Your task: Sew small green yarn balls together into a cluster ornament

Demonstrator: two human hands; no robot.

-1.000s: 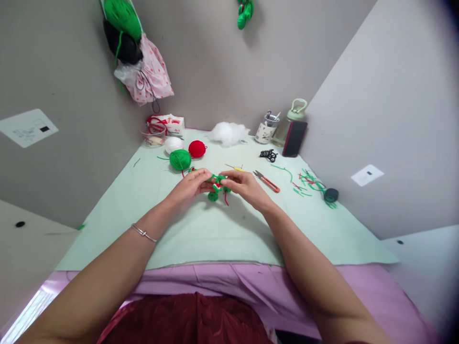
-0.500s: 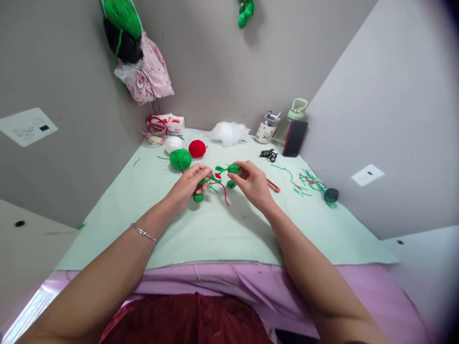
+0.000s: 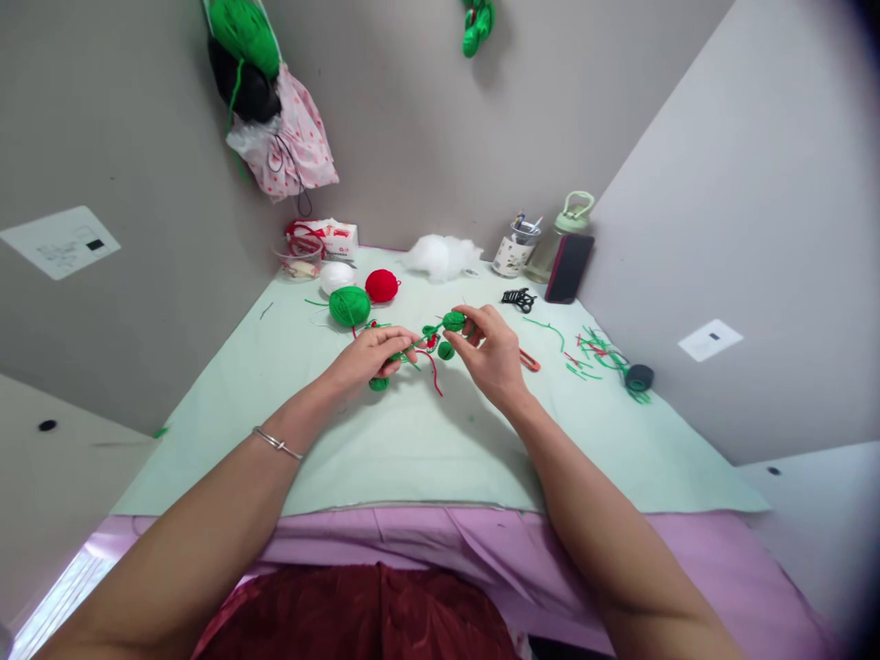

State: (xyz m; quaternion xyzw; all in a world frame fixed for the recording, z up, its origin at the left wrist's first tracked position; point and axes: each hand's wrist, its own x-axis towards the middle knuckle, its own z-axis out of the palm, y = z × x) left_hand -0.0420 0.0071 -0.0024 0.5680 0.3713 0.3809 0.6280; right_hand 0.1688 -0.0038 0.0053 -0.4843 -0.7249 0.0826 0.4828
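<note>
A person sits at a table covered by a pale green mat (image 3: pixel 412 449), both bare forearms reaching forward. Between the 2 hands, just above the mat, is a small green crochet piece (image 3: pixel 427 337) with a red thread (image 3: pixel 434 368) trailing down from it. The left hand (image 3: pixel 364 359), with a thin bracelet (image 3: pixel 275 445) at the wrist, has its fingers pinched shut on the left end of the piece. The right hand (image 3: pixel 493 356) has thumb and fingertips closed on a small green knob at the right end. 2 more green knobs hang from the piece, 1 under each hand's fingertips.

Behind the hands lie a green yarn ball (image 3: pixel 348 305), a red yarn ball (image 3: pixel 381 285) and a white ball (image 3: pixel 335 276), close together. At the back wall a paper cup (image 3: pixel 512 259) holds pens, next to a water bottle (image 3: pixel 562 229) with a dark phone (image 3: pixel 569 268) leaning on it. A clear bowl (image 3: pixel 297 267) on the left holds something pale that cannot be made out. A spotted pink bag (image 3: pixel 292 147) hangs on the wall with green and black yarn above it.

Red-handled scissors (image 3: pixel 530 361) are mostly hidden behind the right hand. Yarn scraps (image 3: pixel 589 353) and a black roll (image 3: pixel 639 376) lie to the right. The crochet piece's shape is too small to tell.
</note>
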